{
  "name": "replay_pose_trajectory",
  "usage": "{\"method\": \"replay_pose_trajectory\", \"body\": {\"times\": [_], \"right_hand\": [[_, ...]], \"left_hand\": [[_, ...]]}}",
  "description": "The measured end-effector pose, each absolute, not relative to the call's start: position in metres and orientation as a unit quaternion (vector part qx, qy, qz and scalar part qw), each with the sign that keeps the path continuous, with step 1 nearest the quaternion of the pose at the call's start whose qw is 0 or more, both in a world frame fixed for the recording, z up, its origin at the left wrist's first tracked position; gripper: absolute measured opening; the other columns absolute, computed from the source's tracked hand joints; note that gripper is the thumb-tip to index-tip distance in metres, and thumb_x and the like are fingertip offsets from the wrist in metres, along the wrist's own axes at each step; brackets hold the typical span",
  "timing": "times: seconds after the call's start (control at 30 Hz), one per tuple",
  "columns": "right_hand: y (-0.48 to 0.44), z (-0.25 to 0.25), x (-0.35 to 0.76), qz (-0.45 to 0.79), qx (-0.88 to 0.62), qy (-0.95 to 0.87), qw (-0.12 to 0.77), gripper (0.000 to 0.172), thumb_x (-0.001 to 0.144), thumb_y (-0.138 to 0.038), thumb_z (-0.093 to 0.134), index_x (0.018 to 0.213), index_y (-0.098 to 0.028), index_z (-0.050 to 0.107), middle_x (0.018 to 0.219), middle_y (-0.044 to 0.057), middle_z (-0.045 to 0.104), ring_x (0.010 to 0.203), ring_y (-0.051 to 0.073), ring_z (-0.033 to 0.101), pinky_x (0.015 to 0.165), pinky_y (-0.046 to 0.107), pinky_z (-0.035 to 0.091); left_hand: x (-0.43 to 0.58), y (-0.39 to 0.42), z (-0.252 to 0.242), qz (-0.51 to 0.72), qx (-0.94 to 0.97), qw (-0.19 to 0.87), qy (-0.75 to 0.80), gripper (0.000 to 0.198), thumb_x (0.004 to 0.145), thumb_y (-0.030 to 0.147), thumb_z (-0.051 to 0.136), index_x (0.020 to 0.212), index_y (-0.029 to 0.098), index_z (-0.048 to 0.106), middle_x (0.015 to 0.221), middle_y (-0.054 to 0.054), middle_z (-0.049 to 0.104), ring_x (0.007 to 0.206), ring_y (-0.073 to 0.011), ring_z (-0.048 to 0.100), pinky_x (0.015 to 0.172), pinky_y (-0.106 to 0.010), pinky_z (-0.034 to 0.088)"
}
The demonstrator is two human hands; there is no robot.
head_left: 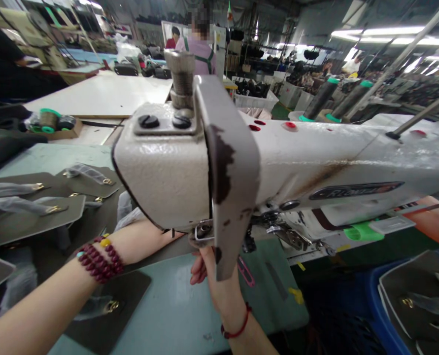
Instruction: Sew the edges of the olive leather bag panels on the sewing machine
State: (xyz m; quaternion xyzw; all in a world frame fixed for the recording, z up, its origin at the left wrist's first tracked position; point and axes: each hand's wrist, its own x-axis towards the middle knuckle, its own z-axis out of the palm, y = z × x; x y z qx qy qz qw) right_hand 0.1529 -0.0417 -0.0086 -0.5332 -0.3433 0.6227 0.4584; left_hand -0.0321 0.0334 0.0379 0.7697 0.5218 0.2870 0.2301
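Note:
A white sewing machine head (163, 172), with a worn grey lever guard (226, 197), fills the middle of the view. My left hand (165, 238) reaches behind it; beads circle the wrist and the fingers are hidden. Dark grey flat panel material (173, 249) shows beneath that hand. In front of the needle area, my right hand (219, 283) is partly covered by the guard. Its visible fingers are curled, and whatever is between them is out of sight. A pink loop-handled tool (246, 271) lies just right of it on the pale green table (175, 305).
Several grey panels (30, 219) with plastic-wrapped straps and gold-coloured hardware are spread at left. A blue basket (369, 296) holds more panels at right. Thread cones (320, 98) stand behind the machine. Another person's forearm (435, 222) shows at the right edge.

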Motion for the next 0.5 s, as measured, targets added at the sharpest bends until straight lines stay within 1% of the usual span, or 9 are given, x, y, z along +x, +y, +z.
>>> {"method": "replay_pose_trajectory", "body": {"times": [0.1,0.17,0.2,0.23,0.27,0.3,0.37,0.43,0.5], "right_hand": [[-0.043,-0.009,0.155,0.627,-0.518,-0.358,0.458,0.052,0.083,-0.059,0.055,0.061,-0.012,0.060,0.051,0.001,0.060,0.040,0.007,0.058,0.040,0.013,0.039],[-0.044,-0.008,0.156,0.624,-0.513,-0.379,0.451,0.054,0.085,-0.058,0.053,0.058,-0.012,0.058,0.049,0.001,0.059,0.041,0.007,0.058,0.042,0.013,0.041],[-0.044,-0.008,0.157,0.619,-0.515,-0.389,0.447,0.053,0.086,-0.057,0.052,0.058,-0.012,0.058,0.048,0.001,0.058,0.042,0.007,0.058,0.043,0.013,0.041],[-0.044,-0.007,0.158,0.612,-0.519,-0.398,0.445,0.052,0.087,-0.056,0.052,0.059,-0.012,0.058,0.048,0.001,0.057,0.041,0.007,0.057,0.043,0.013,0.041],[-0.044,-0.006,0.158,0.604,-0.522,-0.406,0.444,0.050,0.088,-0.054,0.052,0.061,-0.013,0.058,0.048,0.000,0.057,0.041,0.007,0.057,0.043,0.013,0.041],[-0.044,-0.005,0.158,0.596,-0.525,-0.414,0.444,0.047,0.088,-0.052,0.052,0.063,-0.013,0.058,0.048,-0.001,0.056,0.041,0.007,0.056,0.043,0.014,0.042],[-0.044,-0.002,0.159,0.584,-0.529,-0.427,0.444,0.042,0.089,-0.049,0.052,0.064,-0.014,0.057,0.049,-0.002,0.055,0.040,0.008,0.054,0.043,0.014,0.042],[-0.044,0.000,0.159,0.571,-0.534,-0.443,0.439,0.043,0.089,-0.047,0.051,0.061,-0.015,0.053,0.048,-0.002,0.053,0.039,0.008,0.053,0.041,0.015,0.041],[-0.043,0.001,0.159,0.554,-0.542,-0.459,0.434,0.046,0.090,-0.047,0.050,0.057,-0.016,0.050,0.047,-0.003,0.051,0.039,0.007,0.052,0.040,0.014,0.039]], "left_hand": [[-0.029,-0.010,0.042,0.211,0.785,0.174,0.556,0.027,0.084,0.043,0.052,0.078,0.023,0.069,0.076,-0.007,0.070,0.074,-0.0267,0.065,0.078,-0.040,0.049],[-0.022,-0.049,0.034,0.234,0.772,0.160,0.569,0.026,0.085,0.042,0.053,0.092,0.022,0.069,0.095,-0.010,0.068,0.091,-0.0287,0.063,0.085,-0.041,0.046],[-0.016,-0.067,0.026,0.254,0.764,0.173,0.568,0.026,0.086,0.041,0.053,0.098,0.022,0.068,0.101,-0.010,0.067,0.096,-0.0273,0.061,0.086,-0.037,0.047],[-0.008,-0.082,0.017,0.303,0.726,0.250,0.565,0.021,0.086,0.037,0.055,0.094,0.022,0.067,0.095,-0.008,0.066,0.089,-0.0232,0.061,0.079,-0.031,0.048],[0.002,-0.092,0.005,0.345,0.666,0.358,0.556,0.021,0.086,0.039,0.055,0.088,0.022,0.067,0.081,-0.006,0.064,0.075,-0.0193,0.060,0.067,-0.026,0.048],[0.011,-0.098,-0.006,0.383,0.575,0.467,0.551,0.026,0.086,0.045,0.056,0.089,0.021,0.066,0.073,-0.003,0.060,0.065,-0.0163,0.056,0.059,-0.024,0.046],[0.030,-0.094,-0.023,0.455,0.380,0.626,0.508,0.037,0.080,0.054,0.060,0.093,0.020,0.064,0.071,-0.001,0.057,0.058,-0.0128,0.050,0.054,-0.022,0.042],[0.042,-0.077,-0.031,0.505,0.277,0.682,0.452,0.041,0.075,0.055,0.066,0.086,0.016,0.064,0.071,-0.002,0.056,0.062,-0.0135,0.050,0.060,-0.026,0.044],[0.044,-0.059,-0.029,0.513,0.262,0.680,0.453,0.040,0.072,0.051,0.071,0.070,0.012,0.065,0.065,-0.003,0.055,0.064,-0.0146,0.049,0.064,-0.028,0.045]]}}
